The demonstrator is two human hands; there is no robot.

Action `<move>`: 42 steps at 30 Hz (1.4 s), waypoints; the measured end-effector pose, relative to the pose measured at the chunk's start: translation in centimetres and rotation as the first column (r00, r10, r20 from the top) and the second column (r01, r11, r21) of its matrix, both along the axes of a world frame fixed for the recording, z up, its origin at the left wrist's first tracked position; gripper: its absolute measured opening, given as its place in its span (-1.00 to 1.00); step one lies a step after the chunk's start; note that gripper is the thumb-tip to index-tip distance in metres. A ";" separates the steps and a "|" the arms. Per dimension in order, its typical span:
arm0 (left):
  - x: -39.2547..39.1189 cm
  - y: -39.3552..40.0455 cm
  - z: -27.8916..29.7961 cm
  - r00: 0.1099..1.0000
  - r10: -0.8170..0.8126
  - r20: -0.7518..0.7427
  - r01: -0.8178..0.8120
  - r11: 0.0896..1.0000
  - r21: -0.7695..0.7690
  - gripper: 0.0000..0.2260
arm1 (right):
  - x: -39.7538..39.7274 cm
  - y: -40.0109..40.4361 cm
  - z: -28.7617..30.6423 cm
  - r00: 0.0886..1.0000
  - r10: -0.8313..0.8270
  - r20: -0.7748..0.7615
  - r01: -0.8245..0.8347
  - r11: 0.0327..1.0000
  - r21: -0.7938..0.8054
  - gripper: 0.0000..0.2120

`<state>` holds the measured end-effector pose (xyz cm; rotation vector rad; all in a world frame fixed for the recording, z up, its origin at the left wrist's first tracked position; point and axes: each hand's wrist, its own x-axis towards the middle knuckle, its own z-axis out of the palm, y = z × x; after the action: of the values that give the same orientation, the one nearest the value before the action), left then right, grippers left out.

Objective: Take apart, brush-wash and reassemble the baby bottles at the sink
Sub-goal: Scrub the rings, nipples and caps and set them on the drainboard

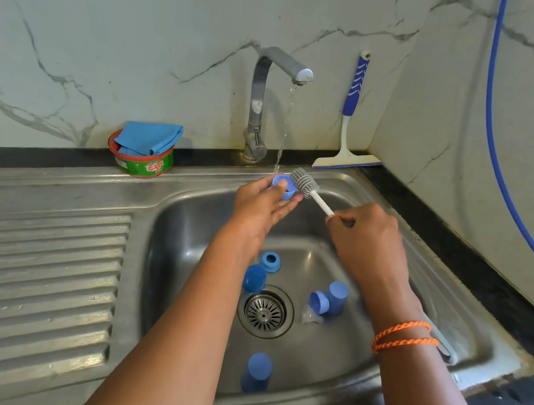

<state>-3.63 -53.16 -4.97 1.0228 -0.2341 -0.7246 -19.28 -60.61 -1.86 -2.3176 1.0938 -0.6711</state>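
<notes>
My left hand [263,203] holds a blue bottle part [284,187], open side up, under the thin water stream from the tap [267,98]. My right hand [366,233] grips the white handle of a grey bottle brush [304,183], whose bristle head touches the part's right rim. Down in the sink basin [419,287] lie more blue pieces: a ring [270,261], a rounded cap [254,278], two caps side by side [331,298], a clear teat [311,316] and one cap [257,371] near the front wall.
The drain strainer [265,311] sits mid-basin. A green soap tub [141,162] with a blue cloth [148,138] stands back left on the counter. A blue-handled squeegee [351,117] leans in the back corner. A blue hose [503,185] hangs at right. The ribbed drainboard [32,257] lies at left.
</notes>
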 end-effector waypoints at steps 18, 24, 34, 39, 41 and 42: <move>0.9 0.9 -0.4 0.980 0.067 -0.187 -0.083 0.994 -0.076 -0.67 | 0.6 0.8 -0.4 0.997 -0.018 -0.079 0.011 0.996 -0.088 -0.76; 0.9 1.1 -0.3 0.976 0.084 -0.199 -0.098 0.993 -0.061 -0.74 | 0.9 0.9 -0.2 0.996 0.092 0.000 -0.092 0.993 -0.069 -0.78; 1.9 1.1 -0.2 0.961 0.133 -0.243 -0.159 0.983 -0.088 -0.65 | 0.5 -0.4 -0.4 0.964 0.264 -0.019 -0.261 0.961 0.089 -0.84; 1.3 1.1 -0.3 0.986 0.131 -0.099 -0.123 0.989 0.080 -0.68 | 0.2 0.1 0.1 0.993 0.062 -0.103 -0.078 0.986 -0.150 -0.80; 1.4 0.9 -0.3 0.990 0.135 -0.051 -0.128 0.985 0.118 -0.68 | 0.4 0.4 0.2 0.996 0.022 -0.083 -0.039 0.975 -0.218 -0.77; 1.5 0.9 -0.4 0.990 0.138 -0.034 -0.132 0.983 0.128 -0.68 | 0.6 0.6 0.2 0.997 0.010 -0.077 -0.028 0.970 -0.241 -0.76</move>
<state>-2.09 -52.24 -5.35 1.1298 -0.0820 -0.6431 -18.72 -60.03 -1.70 -2.5759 1.0721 -0.7527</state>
